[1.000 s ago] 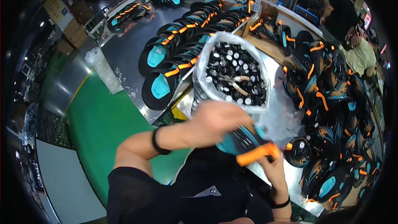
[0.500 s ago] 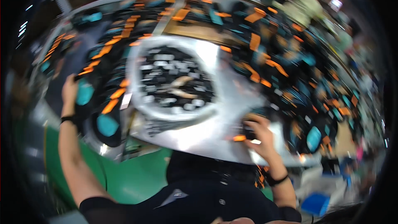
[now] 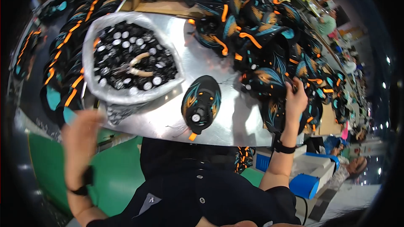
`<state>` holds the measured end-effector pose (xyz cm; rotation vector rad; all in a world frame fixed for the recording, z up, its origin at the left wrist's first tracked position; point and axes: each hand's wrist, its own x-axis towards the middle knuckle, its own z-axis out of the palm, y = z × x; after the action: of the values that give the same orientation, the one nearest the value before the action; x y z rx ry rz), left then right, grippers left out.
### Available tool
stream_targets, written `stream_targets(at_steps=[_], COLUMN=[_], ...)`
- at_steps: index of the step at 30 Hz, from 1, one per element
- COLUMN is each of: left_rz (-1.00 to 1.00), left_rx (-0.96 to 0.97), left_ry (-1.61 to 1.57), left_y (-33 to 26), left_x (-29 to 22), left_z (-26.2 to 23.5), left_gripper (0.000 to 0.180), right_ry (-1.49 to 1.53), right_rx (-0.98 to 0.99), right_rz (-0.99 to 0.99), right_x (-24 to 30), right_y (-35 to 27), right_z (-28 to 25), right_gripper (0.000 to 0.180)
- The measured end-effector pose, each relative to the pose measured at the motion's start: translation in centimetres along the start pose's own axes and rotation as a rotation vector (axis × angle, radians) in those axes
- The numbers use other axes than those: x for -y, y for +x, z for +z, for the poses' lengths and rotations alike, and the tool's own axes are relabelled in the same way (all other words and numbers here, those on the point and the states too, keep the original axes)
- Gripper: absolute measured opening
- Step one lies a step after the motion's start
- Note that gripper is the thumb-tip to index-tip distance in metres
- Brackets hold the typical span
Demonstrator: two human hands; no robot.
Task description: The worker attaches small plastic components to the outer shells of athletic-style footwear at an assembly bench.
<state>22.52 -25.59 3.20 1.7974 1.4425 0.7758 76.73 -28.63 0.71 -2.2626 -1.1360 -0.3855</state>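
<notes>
While the left hand point(image 3: 82, 136) hangs blurred at the near-left edge of the metal worktable point(image 3: 235, 122), its fingers look loosely spread and empty, though the blur keeps this from being certain. Just beyond it stands a clear plastic bag point(image 3: 126, 96), its mouth rolled open over a heap of small black and silver round fittings point(image 3: 126, 59) with a pair of cream-handled pliers point(image 3: 136, 65) lying on top. Left of the bag, a row of black shoe uppers with orange straps and teal lining point(image 3: 63, 80) lies stacked. At mid-table a single black upper with orange and teal pattern point(image 3: 201, 103) rests alone, a round fitting showing near its lower end. Farther right, the right hand point(image 3: 296, 98) is curled onto the edge of a heaped pile of like uppers point(image 3: 269, 46), fingers closed on one piece. A sound grip here would take one upper by its rim only, so that neighbours do not drag along. Below the table lie a green floor point(image 3: 113, 176) and blue bins point(image 3: 311, 185); other workers sit along the far right.
</notes>
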Motion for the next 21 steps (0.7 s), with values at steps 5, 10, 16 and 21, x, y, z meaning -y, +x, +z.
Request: stream_targets(at_steps=[5, 10, 16, 21], left_rz=[0.947, 1.193, 1.046, 0.659], left_rx=[0.210, 0.346, 0.364, 0.333], left_ry=[0.412, 0.331, 0.182, -0.240], left_y=[4.2, 7.0, 6.1, 4.2], left_x=[-2.0, -2.1, -2.1, -2.6], left_z=[15.7, 19.4, 20.4, 19.2], left_gripper=[0.041, 0.036, 0.034, 0.025], right_ry=[0.073, 0.028, 0.049, 0.447], right_rx=[-0.026, 0.155, 0.410, 0.661], right_rz=[-0.362, -0.522, -0.882, -0.760], right_x=[0.4, 3.6, 6.4, 11.1], right_y=[-2.1, -1.5, -2.0, -2.0], right_z=[-2.1, -5.1, 11.1, 8.2], right_gripper=[0.011, 0.016, 0.027, 0.036])
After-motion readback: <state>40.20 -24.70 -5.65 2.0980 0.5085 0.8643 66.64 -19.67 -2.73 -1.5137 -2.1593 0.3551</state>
